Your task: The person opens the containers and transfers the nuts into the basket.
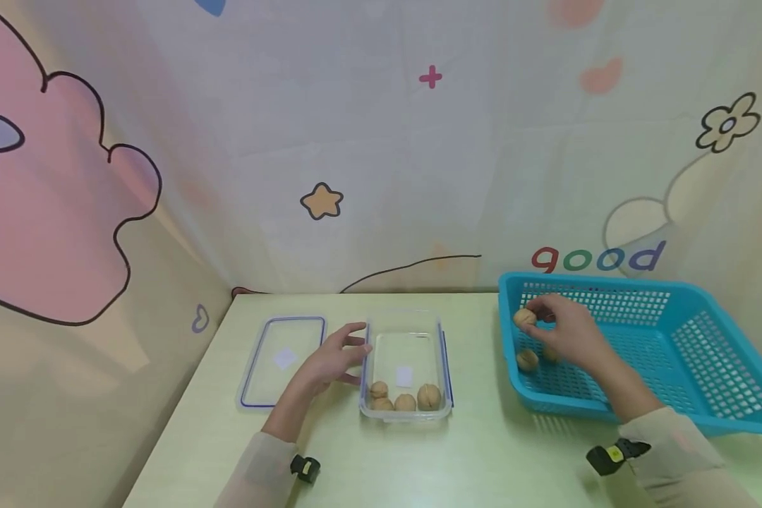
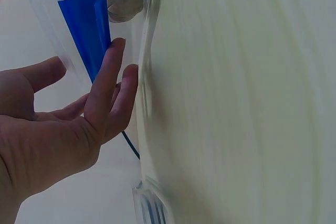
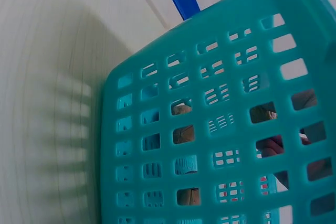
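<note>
My right hand (image 1: 568, 330) pinches a walnut (image 1: 524, 318) between thumb and fingertips, above the left end of a blue plastic basket (image 1: 673, 289). Beneath it, a walnut (image 1: 527, 361) and another partly hidden one lie in the basket. In the right wrist view the basket wall (image 3: 247, 9) covers most of the hand. With loosely spread fingers, my left hand (image 1: 330, 361) touches the left side of a clear storage box (image 1: 406, 351). Several walnuts (image 1: 428, 397) sit along the box's near end. A blue latch flap (image 2: 86, 30) shows by the fingers in the left wrist view.
The box's clear lid (image 1: 263, 384), with a blue seal, lies flat on the table (image 1: 482, 466) left of the box. Behind the table hangs a printed curtain (image 1: 387, 162). The basket takes up the right side of the table.
</note>
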A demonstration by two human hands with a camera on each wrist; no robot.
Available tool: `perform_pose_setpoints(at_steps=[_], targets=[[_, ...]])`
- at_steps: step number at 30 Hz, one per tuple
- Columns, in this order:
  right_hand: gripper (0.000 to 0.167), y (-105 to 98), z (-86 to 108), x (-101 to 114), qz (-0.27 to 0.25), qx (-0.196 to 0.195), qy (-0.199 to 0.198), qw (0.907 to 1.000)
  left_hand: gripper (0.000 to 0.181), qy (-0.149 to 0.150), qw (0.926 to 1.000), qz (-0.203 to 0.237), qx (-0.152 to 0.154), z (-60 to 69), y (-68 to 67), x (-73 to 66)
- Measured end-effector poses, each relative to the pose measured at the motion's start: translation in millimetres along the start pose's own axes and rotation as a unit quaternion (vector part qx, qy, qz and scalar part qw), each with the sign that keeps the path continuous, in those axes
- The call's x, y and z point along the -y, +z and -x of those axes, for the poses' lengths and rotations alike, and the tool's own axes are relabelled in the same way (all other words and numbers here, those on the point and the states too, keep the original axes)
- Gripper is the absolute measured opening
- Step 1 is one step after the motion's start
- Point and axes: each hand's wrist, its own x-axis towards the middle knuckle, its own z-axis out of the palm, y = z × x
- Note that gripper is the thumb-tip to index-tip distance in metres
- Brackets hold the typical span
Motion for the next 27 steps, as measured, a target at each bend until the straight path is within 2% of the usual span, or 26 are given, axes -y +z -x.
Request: perform_pose_setpoints(at_steps=[9, 15, 20, 27], targets=[[0.037, 2.5, 2.9, -5.8, -0.007, 0.003, -0.002, 1.0000, 0.061, -0.009, 0.9999, 0.006, -0.004, -1.7, 2.1, 0.0], [0.036, 1.7, 2.7, -4.6, -0.005, -0.002, -0.003, 1.0000, 0.061, -0.003, 0.9999, 0.010, -0.002, -3.5, 2.3, 0.7], [0.038, 2.7, 0.9, -3.9, -0.011, 0.008, 0.000, 0.9999, 0.060, -0.002, 0.9999, 0.010, -0.003, -2.1, 1.2, 1.9], [0.036, 2.8, 0.5, -5.1, -0.004, 0.007, -0.006, 0.9999, 0.060, -0.008, 0.9999, 0.013, -0.006, -1.9, 1.5, 0.1]])
